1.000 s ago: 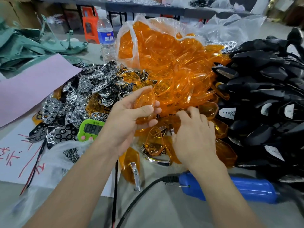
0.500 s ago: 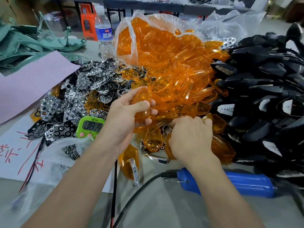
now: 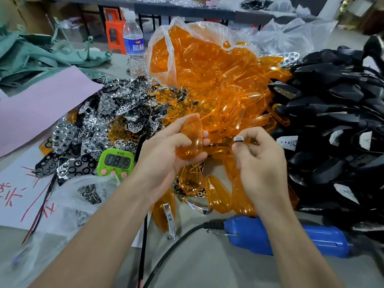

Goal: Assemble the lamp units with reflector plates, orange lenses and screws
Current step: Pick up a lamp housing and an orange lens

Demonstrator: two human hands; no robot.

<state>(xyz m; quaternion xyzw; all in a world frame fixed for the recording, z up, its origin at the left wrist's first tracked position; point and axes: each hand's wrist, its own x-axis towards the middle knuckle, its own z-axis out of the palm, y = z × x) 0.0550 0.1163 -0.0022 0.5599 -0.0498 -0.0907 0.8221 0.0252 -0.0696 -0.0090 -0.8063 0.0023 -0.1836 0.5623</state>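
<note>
My left hand (image 3: 166,150) grips an orange lens (image 3: 191,140) upright at the centre of the table. Just to its right, my right hand (image 3: 259,163) pinches a small shiny chrome piece (image 3: 239,139) at its fingertips, a short gap from the lens. A big pile of orange lenses (image 3: 218,84) spills from a clear bag behind both hands. Chrome reflector plates (image 3: 116,117) lie heaped at the left. Black lamp housings (image 3: 336,121) are stacked at the right. A clear bag of screws (image 3: 89,192) sits under my left forearm.
A blue electric screwdriver (image 3: 291,238) with a black cord lies at the front right. A green timer (image 3: 116,162) stands by the reflector pile. A water bottle (image 3: 134,42), pink sheet (image 3: 41,104) and green cloth (image 3: 31,59) lie at the back left.
My right hand has risen out of the lens pile with a small chrome piece pinched in its fingers. My left hand has kept hold of the orange lens.
</note>
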